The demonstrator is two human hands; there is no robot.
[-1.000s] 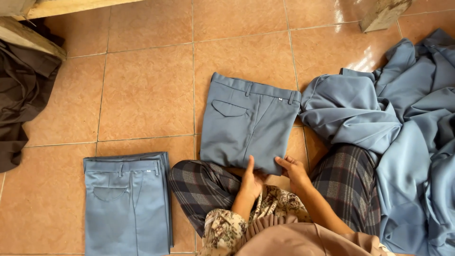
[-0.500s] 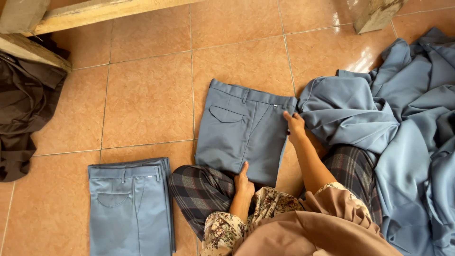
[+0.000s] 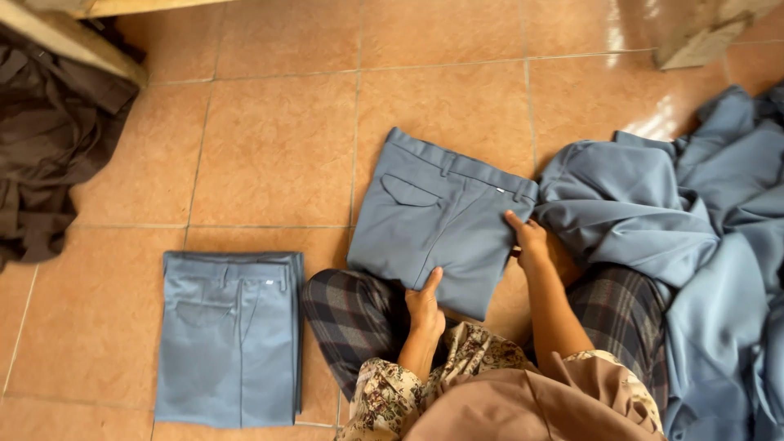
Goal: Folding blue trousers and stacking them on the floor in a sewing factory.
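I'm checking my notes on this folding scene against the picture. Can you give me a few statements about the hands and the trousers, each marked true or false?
1. The left hand rests on the near edge of the folded blue-grey trousers. True.
2. The right hand is lifting a garment from the loose blue pile. False: it lies on the right edge of the folded trousers, near the waistband.
3. A second folded pair lies flat on the tiled floor to the person's left. True.
4. The dark brown cloth covers the second folded pair. False: it lies apart, at the far left by a wooden beam.
5. The folded trousers show a back pocket. True.
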